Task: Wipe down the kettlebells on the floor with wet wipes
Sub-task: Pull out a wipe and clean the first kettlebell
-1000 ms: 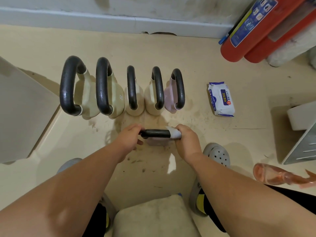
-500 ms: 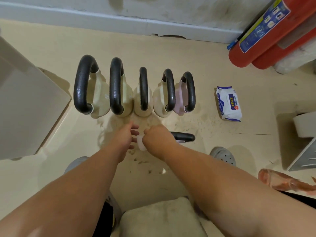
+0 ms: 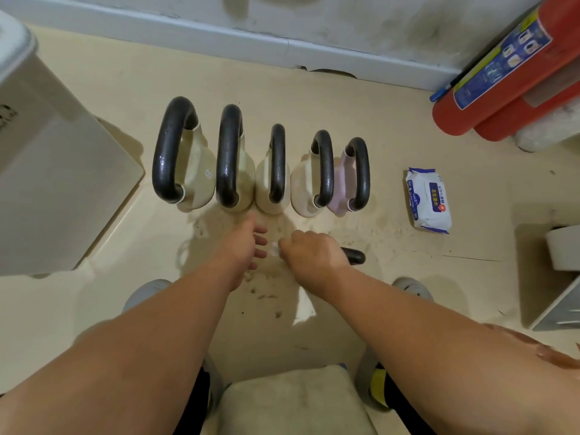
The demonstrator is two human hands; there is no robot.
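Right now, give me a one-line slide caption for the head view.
Right hand grips a wet wipe on a kettlebell handle, left hand open beside it, five kettlebells lined up behind.

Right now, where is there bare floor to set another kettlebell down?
Free: between the pink kettlebell and the wipes pack; behind the row, toward the baseboard. Crowded: around the left hand and right hand.

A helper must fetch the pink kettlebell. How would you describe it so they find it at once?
Facing the wall, five kettlebells stand in a row. The pink kettlebell is at its right end, nearest the wet wipes pack. Only its body is pink; the other four are cream.
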